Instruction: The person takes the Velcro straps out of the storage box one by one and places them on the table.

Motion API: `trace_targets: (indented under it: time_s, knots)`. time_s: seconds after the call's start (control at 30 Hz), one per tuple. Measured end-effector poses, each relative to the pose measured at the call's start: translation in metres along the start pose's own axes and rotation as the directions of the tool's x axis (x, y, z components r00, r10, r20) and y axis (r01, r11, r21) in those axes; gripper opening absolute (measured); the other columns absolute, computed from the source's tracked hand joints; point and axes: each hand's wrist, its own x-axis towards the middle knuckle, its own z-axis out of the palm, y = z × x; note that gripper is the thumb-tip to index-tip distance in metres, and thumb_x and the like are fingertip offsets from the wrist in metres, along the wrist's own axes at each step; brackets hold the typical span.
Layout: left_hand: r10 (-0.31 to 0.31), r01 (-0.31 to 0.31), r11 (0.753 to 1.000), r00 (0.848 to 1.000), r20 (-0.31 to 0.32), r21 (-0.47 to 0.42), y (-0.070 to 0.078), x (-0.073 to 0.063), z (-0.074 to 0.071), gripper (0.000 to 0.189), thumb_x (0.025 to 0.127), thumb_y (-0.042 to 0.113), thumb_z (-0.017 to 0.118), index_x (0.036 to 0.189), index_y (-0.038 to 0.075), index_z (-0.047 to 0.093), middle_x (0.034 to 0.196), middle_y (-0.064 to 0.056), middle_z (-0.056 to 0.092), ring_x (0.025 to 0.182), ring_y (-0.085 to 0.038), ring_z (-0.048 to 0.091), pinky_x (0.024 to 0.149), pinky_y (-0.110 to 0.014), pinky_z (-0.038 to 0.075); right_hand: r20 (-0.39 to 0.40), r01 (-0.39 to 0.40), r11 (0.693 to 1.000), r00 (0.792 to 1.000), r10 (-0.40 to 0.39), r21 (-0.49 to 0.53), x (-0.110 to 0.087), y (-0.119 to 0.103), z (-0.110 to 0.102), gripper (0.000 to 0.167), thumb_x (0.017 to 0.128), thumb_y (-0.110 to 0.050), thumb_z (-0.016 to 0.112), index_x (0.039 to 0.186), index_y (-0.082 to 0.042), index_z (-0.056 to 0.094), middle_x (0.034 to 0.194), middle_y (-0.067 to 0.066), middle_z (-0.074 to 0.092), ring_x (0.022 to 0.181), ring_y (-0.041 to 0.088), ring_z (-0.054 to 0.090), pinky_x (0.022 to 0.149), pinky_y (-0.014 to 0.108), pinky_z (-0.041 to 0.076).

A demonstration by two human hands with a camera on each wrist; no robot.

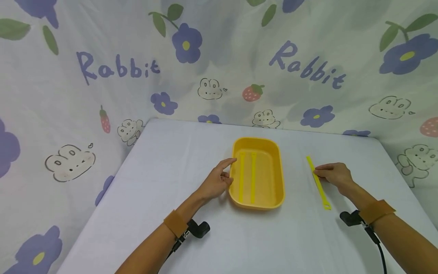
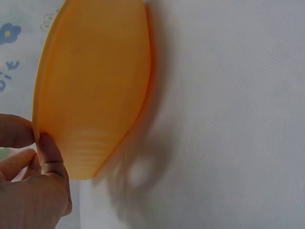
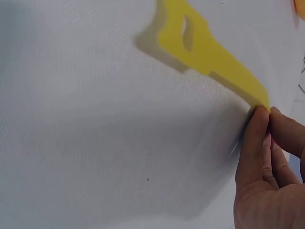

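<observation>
An orange-yellow plastic tray (image 1: 259, 207) lies on the table, with two thin yellow strips (image 1: 253, 179) side by side on its floor. At the tray's left side, my left hand (image 1: 215, 182) pinches the rim between thumb and fingers; the left wrist view has the tray's outer wall (image 2: 95, 71) close up. To the right of the tray, my right hand (image 1: 335, 175) pinches a flat yellow strip (image 1: 319, 186) around its middle. One wider end of this strip, with a slot through it, points toward the near edge and shows large in the right wrist view (image 3: 205, 52).
A white cloth (image 1: 164, 163) covers the table. Behind and beside it hangs a pale curtain (image 1: 232, 45) printed with rabbits, flowers and strawberries. Each wrist wears a brown strap (image 1: 176, 223) with a small black camera (image 1: 198, 229) and a cable.
</observation>
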Motion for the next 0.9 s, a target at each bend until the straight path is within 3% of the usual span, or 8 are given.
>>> trace_targets:
  time_s: [0.2, 0.47, 0.9]
  knots:
    - [0.0, 0.0, 1.0, 1.0, 0.009, -0.007, 0.0, 0.0001, -0.0005, 0.065, 0.093, -0.005, 0.054, 0.153, 0.019, 0.041, 0.16, -0.002, 0.032, 0.099, -0.023, 0.05, 0.077, -0.029, 0.047, -0.031, -0.015, 1.0, 0.999, 0.015, -0.016, 0.0006, 0.0015, 0.0017, 0.049, 0.096, -0.027, 0.068, 0.129, 0.008, 0.061, 0.115, 0.021, 0.069, 0.078, 0.01, 0.067, 0.068, 0.02, 0.056]
    - [-0.004, 0.004, 1.0, 1.0, 0.014, 0.006, 0.0025, -0.0003, -0.0001, 0.065, 0.094, -0.003, 0.054, 0.154, 0.019, 0.04, 0.16, -0.002, 0.032, 0.099, -0.023, 0.05, 0.078, -0.03, 0.048, -0.05, -0.041, 0.998, 0.998, 0.039, -0.038, 0.0005, 0.0024, 0.0016, 0.048, 0.096, -0.027, 0.068, 0.127, 0.008, 0.061, 0.108, 0.018, 0.072, 0.076, 0.013, 0.067, 0.065, 0.02, 0.055]
    - [-0.009, 0.009, 1.0, 1.0, 0.008, 0.013, 0.0023, -0.0014, -0.0003, 0.066, 0.094, -0.003, 0.054, 0.154, 0.017, 0.039, 0.161, -0.002, 0.031, 0.098, -0.022, 0.05, 0.078, -0.029, 0.047, -0.072, 0.002, 0.996, 0.997, -0.008, -0.088, -0.0016, -0.0007, 0.0041, 0.042, 0.095, -0.023, 0.069, 0.121, 0.01, 0.064, 0.105, 0.022, 0.072, 0.073, 0.01, 0.067, 0.065, 0.023, 0.057]
